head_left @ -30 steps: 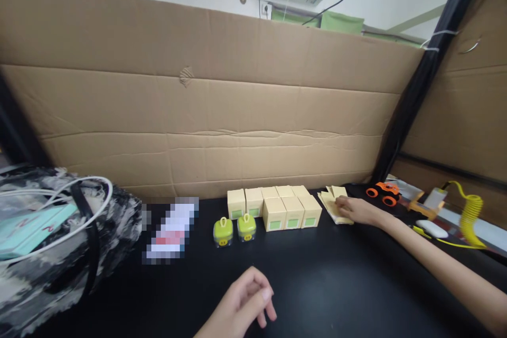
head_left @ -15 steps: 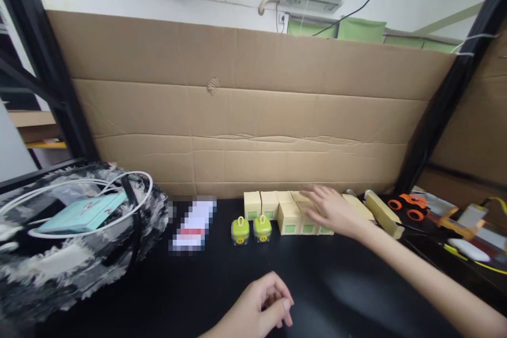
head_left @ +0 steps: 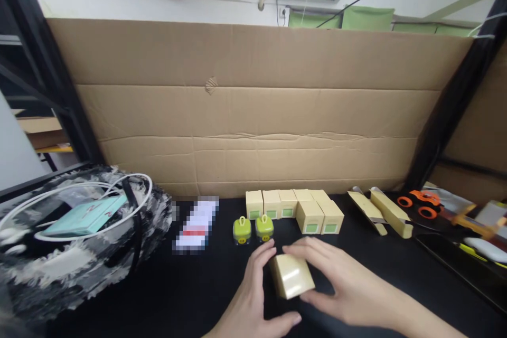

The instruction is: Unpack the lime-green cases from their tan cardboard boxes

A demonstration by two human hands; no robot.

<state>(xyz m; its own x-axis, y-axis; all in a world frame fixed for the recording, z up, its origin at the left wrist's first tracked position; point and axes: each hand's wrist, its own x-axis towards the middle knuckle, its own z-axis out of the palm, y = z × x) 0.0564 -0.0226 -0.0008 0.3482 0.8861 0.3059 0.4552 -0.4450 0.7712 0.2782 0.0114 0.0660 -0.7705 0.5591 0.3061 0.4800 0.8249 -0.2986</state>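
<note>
A small pale-yellow cardboard box [head_left: 293, 275] is tilted above the near part of the black tabletop. My right hand [head_left: 336, 280] grips it from the right, fingers over its far edge and thumb at its near corner. To the left of the box is my left hand [head_left: 259, 293], thumb and fingers spread apart; whether its fingertips touch the box I cannot tell. Just beyond the hands stand two small clear containers with green lids and loops, a left one [head_left: 242, 231] and a right one [head_left: 264, 228]. Behind them, several matching yellow boxes [head_left: 310, 216] stand in rows.
Opened flat yellow cartons [head_left: 390, 214] lie at right, beside an orange toy car [head_left: 422, 203]. A blurred-out white packet [head_left: 197, 224] is left of the containers. A shaggy grey bundle [head_left: 79, 269] with white cables and a teal box [head_left: 85, 215] fills the left. Cardboard [head_left: 253, 116] walls the back.
My right hand has taken one box from the near row and brought it toward me. My left hand has opened and moved up beside that box.
</note>
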